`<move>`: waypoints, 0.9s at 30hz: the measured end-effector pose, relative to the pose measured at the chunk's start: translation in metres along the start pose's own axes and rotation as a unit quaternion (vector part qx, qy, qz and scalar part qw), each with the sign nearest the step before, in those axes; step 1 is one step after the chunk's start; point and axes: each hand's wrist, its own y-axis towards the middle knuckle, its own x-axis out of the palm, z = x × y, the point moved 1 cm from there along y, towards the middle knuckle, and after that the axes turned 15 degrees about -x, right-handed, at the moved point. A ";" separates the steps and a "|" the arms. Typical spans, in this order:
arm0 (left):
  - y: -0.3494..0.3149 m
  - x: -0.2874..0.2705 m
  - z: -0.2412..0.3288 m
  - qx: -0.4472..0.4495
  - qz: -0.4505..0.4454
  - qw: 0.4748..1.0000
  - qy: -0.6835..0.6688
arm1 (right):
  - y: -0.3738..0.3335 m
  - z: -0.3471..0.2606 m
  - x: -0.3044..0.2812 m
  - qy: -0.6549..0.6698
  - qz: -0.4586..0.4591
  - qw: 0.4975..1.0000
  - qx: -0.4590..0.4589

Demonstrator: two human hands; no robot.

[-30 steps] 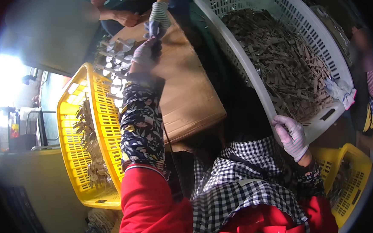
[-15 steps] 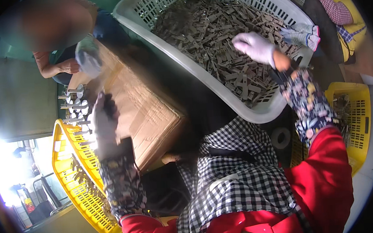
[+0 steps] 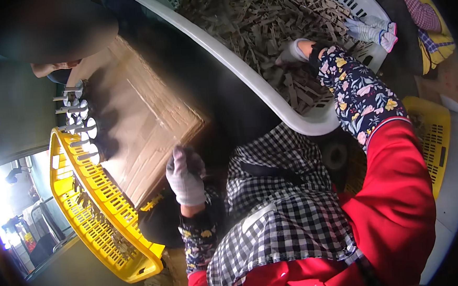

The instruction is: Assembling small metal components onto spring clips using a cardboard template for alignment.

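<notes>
1. Grey-white glove: the left hand [image 3: 185, 176] is hovering curled into a loose fist just beside the cardboard box [image 3: 144, 127]; whether it is pinching anything I cannot tell.
2. The right hand [image 3: 292, 52], gloved, is reaching into the white basket [image 3: 268, 96], fingers sinking among the dark flat strips [image 3: 263, 20]; grip hidden.
3. A yellow crate [image 3: 94, 203] is lying left of the box, near a row of metal cylinders [image 3: 78, 121].
4. Another person's striped glove [image 3: 377, 29] is resting on the strips.
</notes>
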 end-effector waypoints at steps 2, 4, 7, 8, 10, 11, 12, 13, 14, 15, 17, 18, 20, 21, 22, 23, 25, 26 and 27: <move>0.016 -0.002 0.000 0.007 0.022 1.000 0.011 | -0.026 -0.053 -0.011 -0.134 0.034 0.988 -0.070; 0.026 -0.001 0.007 -0.008 0.019 1.000 0.014 | -0.022 -0.045 -0.008 -0.045 0.133 0.986 -0.090; 0.032 -0.003 0.008 -0.025 0.012 0.999 0.016 | -0.023 -0.028 -0.012 0.000 0.200 0.972 -0.120; 0.031 -0.002 0.006 -0.015 0.016 0.999 0.030 | -0.023 -0.021 -0.018 0.015 0.216 0.968 -0.126; 0.029 0.000 0.005 -0.002 0.022 0.999 0.042 | -0.025 -0.010 -0.027 0.007 0.241 0.962 -0.129; 0.029 0.001 0.003 0.005 0.032 0.999 0.042 | -0.028 -0.004 -0.030 -0.016 0.251 0.960 -0.123; 0.028 0.001 0.002 0.010 0.044 0.998 0.041 | -0.034 -0.007 -0.031 0.002 0.257 0.957 -0.135; 0.029 0.002 0.001 0.011 0.046 0.998 0.040 | -0.038 -0.011 -0.034 0.001 0.256 0.957 -0.137; 0.029 0.002 0.000 0.025 0.048 0.997 0.049 | -0.041 -0.015 -0.036 -0.007 0.248 0.960 -0.129; 0.029 0.002 0.000 0.037 0.050 0.996 0.059 | -0.044 -0.022 -0.036 -0.015 0.239 0.963 -0.120; 0.026 0.000 0.000 0.047 0.050 0.996 0.063 | -0.041 -0.039 -0.033 -0.038 0.265 0.955 -0.128; 0.024 -0.004 0.000 0.057 0.053 0.995 0.065 | -0.036 -0.054 -0.033 -0.088 0.260 0.951 -0.145; 0.022 -0.009 -0.002 0.048 0.057 0.996 0.046 | -0.032 -0.093 -0.030 -0.190 0.211 0.947 -0.153; 0.022 -0.011 -0.001 0.040 0.051 0.997 0.032 | -0.008 -0.080 -0.015 -0.193 0.191 0.943 -0.191; 0.026 -0.012 -0.003 0.046 0.050 0.997 0.046 | -0.004 -0.091 -0.001 -0.239 0.144 0.935 -0.217; 0.029 -0.010 -0.005 0.055 0.053 0.995 0.060 | -0.012 -0.103 0.008 -0.273 0.167 0.913 -0.254; 0.033 0.002 -0.006 0.024 0.020 0.999 0.044 | 0.022 -0.076 0.031 -0.311 0.157 0.906 -0.240; 0.028 0.003 -0.004 0.037 0.027 0.998 0.030 | 0.033 -0.060 0.033 -0.248 0.205 0.908 -0.268; 0.027 0.000 -0.006 0.036 0.009 0.999 0.014 | 0.030 -0.067 0.031 -0.238 0.211 0.911 -0.262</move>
